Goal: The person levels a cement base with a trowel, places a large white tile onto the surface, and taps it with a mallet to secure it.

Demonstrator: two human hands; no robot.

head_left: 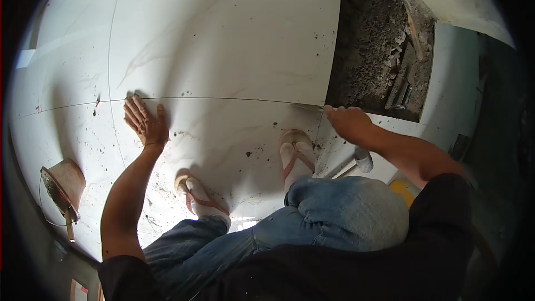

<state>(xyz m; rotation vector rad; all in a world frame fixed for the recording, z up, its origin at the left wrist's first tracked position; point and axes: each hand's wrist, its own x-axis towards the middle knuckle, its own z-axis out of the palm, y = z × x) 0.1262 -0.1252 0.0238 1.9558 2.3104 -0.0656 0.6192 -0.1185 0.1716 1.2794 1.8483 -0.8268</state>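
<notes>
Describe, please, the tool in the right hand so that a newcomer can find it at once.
On the pale tiled floor, find the dark untiled patch at the upper right. At its lower left corner is the person's right hand, from which a thin flat blade points left. Unlike the grey-headed mallet lying nearby, this tool is slim and held.

Tiled floor (239, 50) with bucket (71, 180), mallet (363, 160)

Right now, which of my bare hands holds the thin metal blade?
Your right bare hand, near the dark untiled gap; your left bare hand rests spread on white marbled tiles.
</notes>
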